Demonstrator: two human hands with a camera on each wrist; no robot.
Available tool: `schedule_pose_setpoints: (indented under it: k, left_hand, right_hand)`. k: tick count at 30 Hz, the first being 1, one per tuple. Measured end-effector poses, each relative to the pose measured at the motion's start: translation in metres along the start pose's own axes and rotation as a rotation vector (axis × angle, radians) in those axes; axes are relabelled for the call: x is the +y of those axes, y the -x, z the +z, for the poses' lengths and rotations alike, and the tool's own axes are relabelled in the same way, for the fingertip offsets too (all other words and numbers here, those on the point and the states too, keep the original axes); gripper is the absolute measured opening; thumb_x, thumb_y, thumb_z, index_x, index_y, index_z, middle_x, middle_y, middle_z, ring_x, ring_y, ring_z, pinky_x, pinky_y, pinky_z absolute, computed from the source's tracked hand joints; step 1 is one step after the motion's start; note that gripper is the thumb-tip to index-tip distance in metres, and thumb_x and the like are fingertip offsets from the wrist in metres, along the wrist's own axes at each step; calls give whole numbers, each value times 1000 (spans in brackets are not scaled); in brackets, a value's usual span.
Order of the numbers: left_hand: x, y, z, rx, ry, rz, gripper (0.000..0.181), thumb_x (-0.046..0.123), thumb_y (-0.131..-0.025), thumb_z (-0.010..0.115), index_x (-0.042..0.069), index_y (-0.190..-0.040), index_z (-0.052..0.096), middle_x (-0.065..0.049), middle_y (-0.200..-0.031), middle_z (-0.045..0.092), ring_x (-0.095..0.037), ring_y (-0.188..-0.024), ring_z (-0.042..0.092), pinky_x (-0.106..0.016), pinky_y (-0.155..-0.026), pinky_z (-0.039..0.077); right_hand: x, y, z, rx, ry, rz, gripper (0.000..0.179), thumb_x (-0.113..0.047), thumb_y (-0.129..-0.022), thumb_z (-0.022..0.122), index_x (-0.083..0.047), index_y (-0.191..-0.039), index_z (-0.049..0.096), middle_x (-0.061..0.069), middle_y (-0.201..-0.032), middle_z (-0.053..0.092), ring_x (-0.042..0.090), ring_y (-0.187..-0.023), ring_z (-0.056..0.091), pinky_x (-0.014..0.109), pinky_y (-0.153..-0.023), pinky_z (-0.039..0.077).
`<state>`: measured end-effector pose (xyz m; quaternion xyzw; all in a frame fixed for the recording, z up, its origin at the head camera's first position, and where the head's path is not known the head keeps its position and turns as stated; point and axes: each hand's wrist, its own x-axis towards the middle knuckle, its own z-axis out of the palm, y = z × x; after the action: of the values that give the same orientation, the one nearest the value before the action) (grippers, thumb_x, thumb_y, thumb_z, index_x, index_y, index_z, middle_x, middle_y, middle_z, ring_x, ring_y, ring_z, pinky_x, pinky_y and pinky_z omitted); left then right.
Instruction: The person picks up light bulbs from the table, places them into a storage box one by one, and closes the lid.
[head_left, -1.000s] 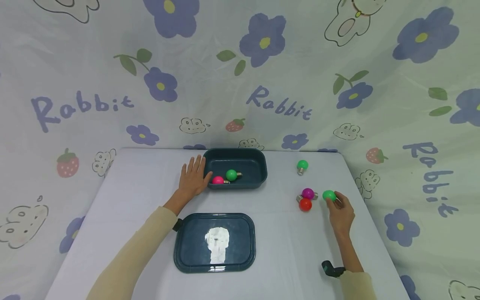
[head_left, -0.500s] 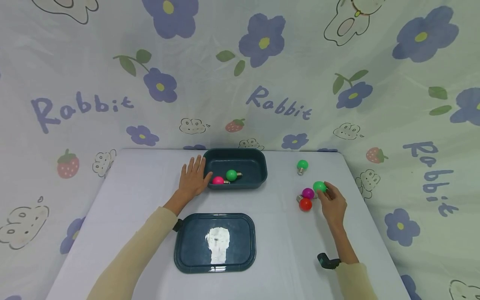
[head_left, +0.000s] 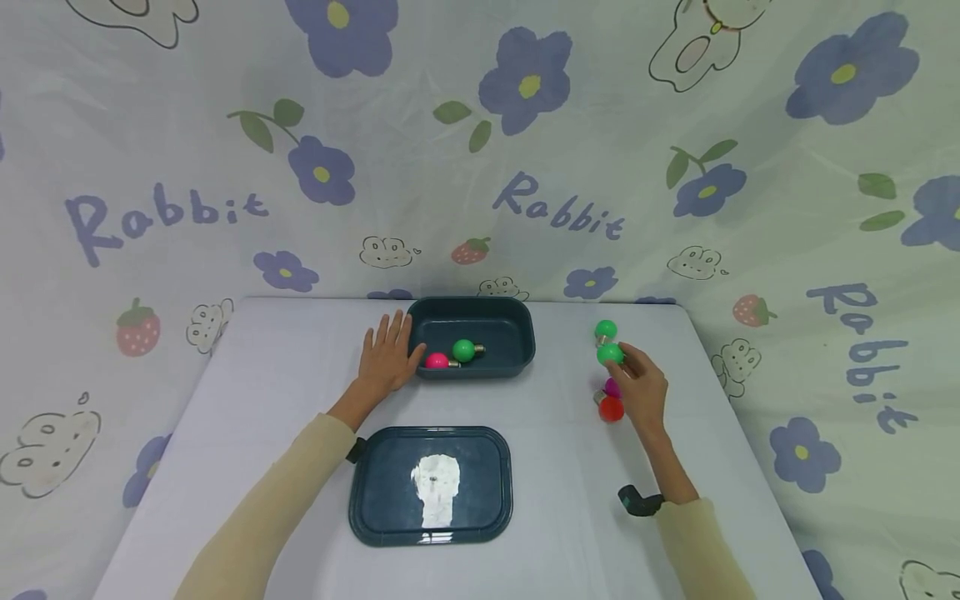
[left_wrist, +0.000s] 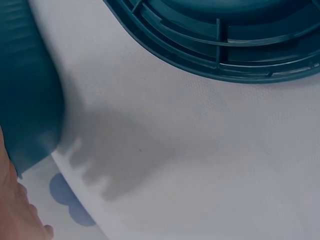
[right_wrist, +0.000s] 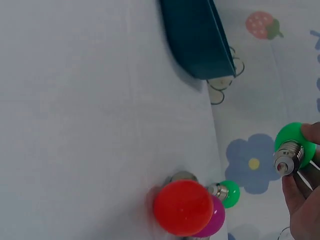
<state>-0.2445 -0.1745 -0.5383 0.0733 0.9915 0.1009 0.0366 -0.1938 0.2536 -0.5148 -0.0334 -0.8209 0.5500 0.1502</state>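
Green light bulb [head_left: 610, 354], pinched in the right hand [head_left: 643, 390], thumb and fingertips on the glossy globe [right_wrist: 286, 134], metal screw base [right_wrist: 289, 158] left bare! It looks raised over the tabletop [head_left: 555, 483], around three o'clock from the dark teal box [head_left: 517, 333], with a second green bulb [head_left: 606, 328] close by at twelve. Purple bulb [head_left: 612, 387] and red bulb [head_left: 611, 409] sit together towards six. Left hand [head_left: 385, 360]: flat, fingers spread, gripping nothing, up against the box's nine o'clock wall. And the feel? Light, I'd judge, stiff all over, smooth enough to slip or roll; glass or plastic, can't tell, so treat it as fragile. Best hold: gentle fingertips round the globe's widest part, or the ridged base for surer grip.
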Motion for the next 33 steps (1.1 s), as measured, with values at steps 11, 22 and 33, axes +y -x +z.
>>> schedule_pose_setpoints:
  k: [11, 22, 33]
  left_hand:
    - [1, 1, -2, -10, 4, -3, 73, 46, -107, 31, -2, -158, 11, -20, -165, 7, -39, -150, 5, -57, -118, 2]
    - [1, 1, -2, -2, -9, 0, 73, 47, -107, 31, -2, -158, 12, -20, -165, 9, -39, -150, 7, -58, -118, 7]
    - [1, 2, -2, 6, -3, 4, 73, 46, -107, 33, -2, -158, 13, -20, -164, 10, -40, -150, 7, -58, -117, 9]
  right_hand:
    - [-29, -14, 38, -99, -103, -58, 43, -6, -92, 73, 6, -131, 60, 23, -128, 63, 35, -117, 62, 16, -84, 51]
    - [-40, -22, 82, -193, -117, -125, 40, -8, -92, 73, 4, -129, 62, 18, -125, 65, 31, -117, 63, 25, -88, 52]
    - [-50, -32, 119, -260, -44, -105, 40, -8, -90, 76, 2, -126, 65, 18, -125, 66, 30, -115, 64, 31, -88, 54]
